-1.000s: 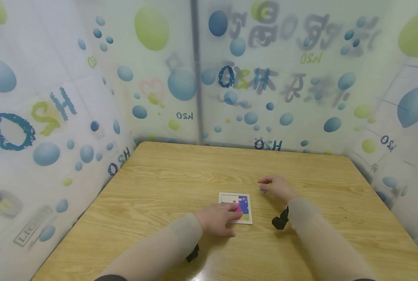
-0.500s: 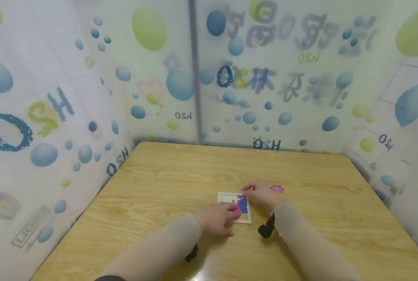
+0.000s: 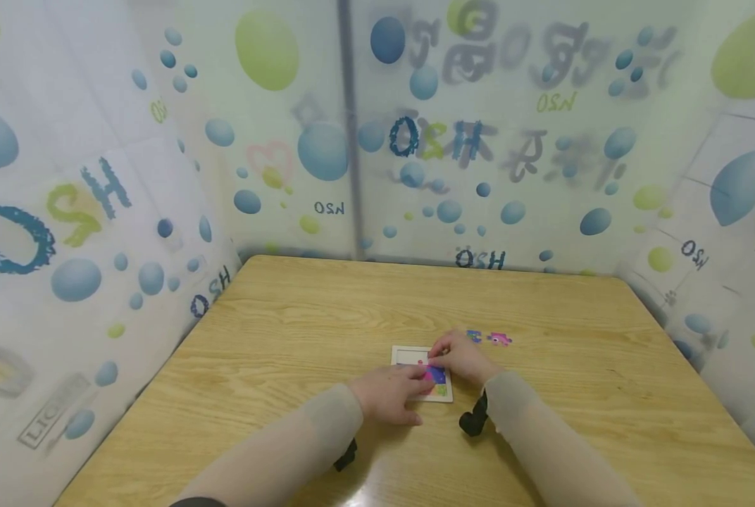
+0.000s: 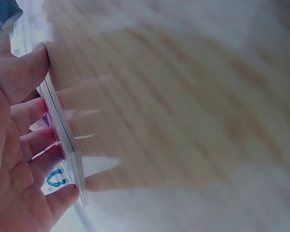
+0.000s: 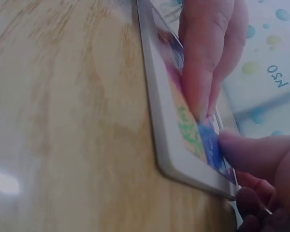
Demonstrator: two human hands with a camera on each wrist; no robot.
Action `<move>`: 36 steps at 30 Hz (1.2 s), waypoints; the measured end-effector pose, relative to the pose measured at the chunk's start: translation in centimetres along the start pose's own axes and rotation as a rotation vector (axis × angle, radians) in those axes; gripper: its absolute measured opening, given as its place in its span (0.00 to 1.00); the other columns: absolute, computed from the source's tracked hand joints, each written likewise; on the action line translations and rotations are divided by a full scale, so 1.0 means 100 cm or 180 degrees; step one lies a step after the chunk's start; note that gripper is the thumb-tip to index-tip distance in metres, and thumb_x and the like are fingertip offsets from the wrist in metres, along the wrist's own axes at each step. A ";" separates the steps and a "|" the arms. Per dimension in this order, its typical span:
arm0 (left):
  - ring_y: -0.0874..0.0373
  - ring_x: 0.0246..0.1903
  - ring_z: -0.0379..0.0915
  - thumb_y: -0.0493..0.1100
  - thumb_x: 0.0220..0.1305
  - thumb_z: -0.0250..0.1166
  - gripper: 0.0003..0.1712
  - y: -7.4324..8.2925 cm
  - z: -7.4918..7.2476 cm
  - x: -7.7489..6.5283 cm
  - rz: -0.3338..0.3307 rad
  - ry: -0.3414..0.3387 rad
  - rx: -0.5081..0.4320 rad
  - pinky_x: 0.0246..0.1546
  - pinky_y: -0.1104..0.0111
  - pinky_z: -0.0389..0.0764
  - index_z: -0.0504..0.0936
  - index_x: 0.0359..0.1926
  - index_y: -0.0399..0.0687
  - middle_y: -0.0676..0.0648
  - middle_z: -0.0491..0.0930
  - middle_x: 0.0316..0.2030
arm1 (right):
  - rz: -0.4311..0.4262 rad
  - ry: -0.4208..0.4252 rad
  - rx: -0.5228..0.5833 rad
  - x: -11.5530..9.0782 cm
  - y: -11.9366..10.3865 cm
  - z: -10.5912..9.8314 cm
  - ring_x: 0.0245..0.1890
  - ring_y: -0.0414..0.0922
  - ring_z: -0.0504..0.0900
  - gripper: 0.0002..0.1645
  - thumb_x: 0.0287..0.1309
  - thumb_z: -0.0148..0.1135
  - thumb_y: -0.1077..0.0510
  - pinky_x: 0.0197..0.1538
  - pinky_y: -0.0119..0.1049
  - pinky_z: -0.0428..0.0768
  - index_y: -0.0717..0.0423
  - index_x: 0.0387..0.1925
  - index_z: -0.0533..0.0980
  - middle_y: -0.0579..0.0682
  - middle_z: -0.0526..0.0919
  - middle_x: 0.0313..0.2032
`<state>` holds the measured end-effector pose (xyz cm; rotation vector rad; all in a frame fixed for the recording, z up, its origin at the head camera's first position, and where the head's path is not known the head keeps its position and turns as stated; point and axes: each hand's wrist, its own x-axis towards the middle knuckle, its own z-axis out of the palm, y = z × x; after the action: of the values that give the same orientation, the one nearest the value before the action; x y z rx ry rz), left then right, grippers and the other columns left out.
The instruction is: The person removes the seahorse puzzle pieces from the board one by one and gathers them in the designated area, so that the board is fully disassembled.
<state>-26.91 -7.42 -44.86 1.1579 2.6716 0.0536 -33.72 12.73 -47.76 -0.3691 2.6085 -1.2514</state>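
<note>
A small jigsaw puzzle in a white-rimmed tray (image 3: 451, 394) lies on the wooden table, its upper left part bare white. My left hand (image 3: 387, 396) rests over it with fingers spread; in the left wrist view, those fingertips reach across the tray's edge (image 4: 63, 135) and the thumb (image 4: 31, 72) sits off its side. From the right, my right hand (image 3: 468, 358) bends over the tray's far side, thumb and finger pinching a puzzle piece mostly hidden by them. In the right wrist view its thumb (image 5: 253, 152) meets a blue printed part (image 5: 210, 145) of the puzzle.
Beyond the right hand lie two loose puzzle pieces, a blue one (image 3: 474, 336) and a pink one (image 3: 499, 339) with an eye printed on it. Patterned curtains (image 3: 276, 232) hang close around the table's (image 3: 289, 303) back and sides.
My right hand has moved left from the loose pieces to the tray, then a little further along its far edge, uncovering the pink and blue pieces. The left hand stays put.
</note>
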 end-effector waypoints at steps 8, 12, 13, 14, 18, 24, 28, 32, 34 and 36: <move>0.56 0.69 0.54 0.65 0.61 0.61 0.40 0.000 -0.001 0.001 -0.0038 -0.0042 -0.0005 0.68 0.64 0.60 0.63 0.71 0.61 0.51 0.57 0.71 | 0.0032 -0.0062 -0.0183 -0.003 -0.008 -0.001 0.47 0.49 0.72 0.03 0.53 0.70 0.62 0.60 0.53 0.66 0.54 0.26 0.83 0.48 0.77 0.39; 0.55 0.69 0.55 0.65 0.61 0.61 0.39 0.002 -0.003 0.004 -0.0090 -0.0078 -0.0130 0.67 0.63 0.61 0.66 0.70 0.58 0.51 0.60 0.70 | 0.0084 -0.0052 -0.0237 -0.004 -0.010 0.000 0.46 0.48 0.73 0.03 0.53 0.70 0.63 0.59 0.51 0.68 0.54 0.26 0.82 0.48 0.76 0.39; 0.54 0.69 0.55 0.65 0.61 0.60 0.40 0.003 -0.004 0.005 -0.0106 -0.0075 -0.0143 0.67 0.62 0.61 0.65 0.70 0.56 0.51 0.60 0.70 | 0.0080 -0.0046 -0.0259 -0.004 -0.010 0.000 0.46 0.48 0.73 0.03 0.53 0.70 0.62 0.58 0.51 0.68 0.54 0.26 0.82 0.49 0.77 0.39; 0.54 0.69 0.56 0.66 0.61 0.60 0.41 0.004 -0.004 0.006 -0.0128 -0.0077 -0.0151 0.67 0.62 0.61 0.65 0.70 0.55 0.50 0.60 0.70 | 0.0074 -0.0034 -0.0278 -0.003 -0.009 0.000 0.45 0.48 0.73 0.03 0.53 0.70 0.62 0.58 0.50 0.69 0.54 0.26 0.82 0.49 0.76 0.39; 0.54 0.66 0.60 0.69 0.62 0.55 0.44 0.008 -0.004 0.011 -0.0183 -0.0038 0.0061 0.63 0.62 0.67 0.61 0.72 0.54 0.51 0.64 0.67 | 0.0038 0.0011 -0.0315 -0.002 -0.008 0.002 0.46 0.48 0.72 0.04 0.53 0.70 0.61 0.57 0.49 0.69 0.53 0.25 0.82 0.48 0.76 0.39; 0.58 0.54 0.67 0.73 0.62 0.51 0.44 0.013 0.001 0.016 -0.0181 0.0107 0.0527 0.53 0.66 0.74 0.64 0.71 0.53 0.52 0.70 0.55 | 0.0048 0.0015 -0.0293 -0.002 -0.010 0.002 0.46 0.49 0.71 0.04 0.53 0.70 0.62 0.58 0.50 0.68 0.53 0.25 0.82 0.49 0.76 0.39; 0.60 0.52 0.66 0.73 0.61 0.52 0.44 0.014 0.003 0.017 -0.0238 0.0154 0.0543 0.51 0.66 0.74 0.66 0.70 0.53 0.53 0.70 0.53 | 0.0091 0.0001 -0.0343 -0.003 -0.012 0.002 0.46 0.49 0.72 0.05 0.54 0.69 0.61 0.59 0.51 0.68 0.53 0.25 0.82 0.49 0.76 0.40; 0.60 0.51 0.66 0.73 0.60 0.53 0.44 0.014 0.004 0.018 -0.0249 0.0188 0.0529 0.50 0.66 0.75 0.67 0.69 0.53 0.53 0.70 0.52 | 0.0105 -0.0003 -0.0406 -0.003 -0.013 0.002 0.47 0.49 0.72 0.05 0.54 0.69 0.61 0.59 0.50 0.69 0.53 0.24 0.82 0.48 0.76 0.40; 0.60 0.50 0.66 0.73 0.60 0.54 0.44 0.015 0.004 0.018 -0.0264 0.0184 0.0514 0.50 0.66 0.75 0.67 0.69 0.53 0.53 0.69 0.52 | 0.0114 0.0004 -0.0411 -0.002 -0.013 0.003 0.47 0.49 0.72 0.06 0.54 0.69 0.61 0.59 0.50 0.69 0.53 0.24 0.81 0.49 0.75 0.40; 0.60 0.50 0.66 0.73 0.60 0.54 0.44 0.016 0.003 0.019 -0.0283 0.0174 0.0508 0.49 0.66 0.75 0.67 0.69 0.53 0.53 0.69 0.52 | 0.0111 0.0022 -0.0429 -0.003 -0.013 0.004 0.47 0.49 0.72 0.06 0.54 0.69 0.61 0.58 0.50 0.69 0.53 0.24 0.81 0.49 0.75 0.41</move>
<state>-26.91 -4.95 -45.32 1.0948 2.8158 -0.1477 -33.20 11.78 -46.96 -0.3417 2.7008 -1.0709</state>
